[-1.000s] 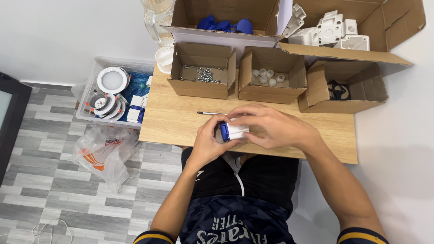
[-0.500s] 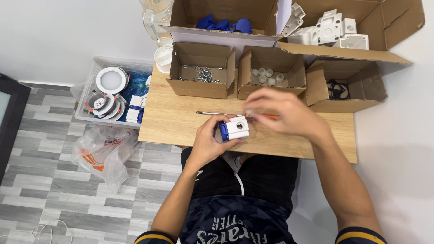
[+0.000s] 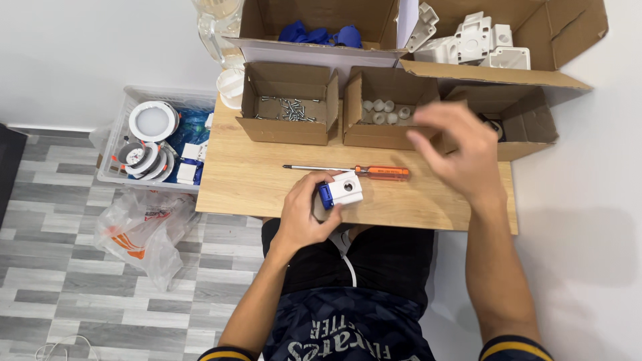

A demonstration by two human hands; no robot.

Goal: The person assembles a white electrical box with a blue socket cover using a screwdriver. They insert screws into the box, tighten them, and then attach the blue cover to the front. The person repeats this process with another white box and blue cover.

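A small white plastic block with a blue part (image 3: 340, 190) on its left end sits at the near edge of the table (image 3: 267, 190), held in the left hand (image 3: 309, 212). The fingers of that hand are clamped around it, thumb on the near side and the others wrapped over the blue end, so the white face with a round hole shows upward.

Just beyond it an orange-handled screwdriver (image 3: 361, 172) lies flat on the table, its metal shaft pointing left, touched by neither hand.

The right hand (image 3: 460, 150) hovers above the table's right part, blurred, fingers spread apart and holding nothing; it is over the edge of the cardboard box of white round caps (image 3: 382, 113) and a brown box (image 3: 528, 124) to the right.

Left of the caps box stands a cardboard box of screws (image 3: 287, 108). Behind these, a larger box holds blue parts (image 3: 321, 32), and another holds white plastic housings (image 3: 475, 39).

On the floor left of the table a clear plastic crate (image 3: 150, 140) holds round white light fittings, and a crumpled plastic bag (image 3: 144, 230) lies nearer
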